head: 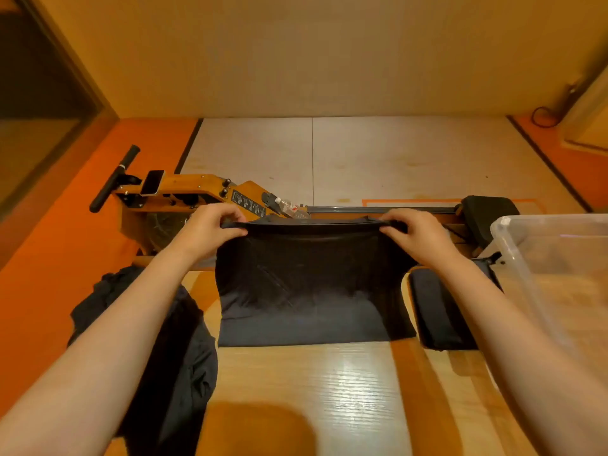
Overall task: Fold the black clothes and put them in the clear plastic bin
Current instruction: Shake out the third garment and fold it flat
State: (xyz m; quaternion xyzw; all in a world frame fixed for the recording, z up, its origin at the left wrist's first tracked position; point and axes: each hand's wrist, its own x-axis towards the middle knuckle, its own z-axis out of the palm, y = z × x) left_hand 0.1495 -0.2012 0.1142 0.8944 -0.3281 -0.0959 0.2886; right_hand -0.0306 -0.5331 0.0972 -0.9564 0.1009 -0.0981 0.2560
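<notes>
Now, head cam, one frame. L hand (210,230) and R hand (416,233) are both up at the same height, well apart, each pinching a top corner of one black garment (306,291). On each, the fingers are curled over the far side of the hem and the thumb is on the near side, so both are closed on cloth, not spread. The top edge is pulled fairly taut between them, w/ a slight sag mid-span. The garment hangs as a roughly rectangular panel and its lower edge rests on the wooden worktop (329,390), approx. centre of view. A loose pile of black clothes (171,357) lies on the worktop's L side, partly under my L forearm. A folded black piece (437,311) lies just R of the held garment, between it and the clear plastic bin (533,274), on the worktop and outside the bin. The bin stands at the R edge of view, open top. I cannot tell what's in it through the walls. Behind the worktop is a wooden rowing machine (197,192) on the floor, w/ a phone (153,182) propped on it and a plastic bottle (289,207) lying on the frame.
</notes>
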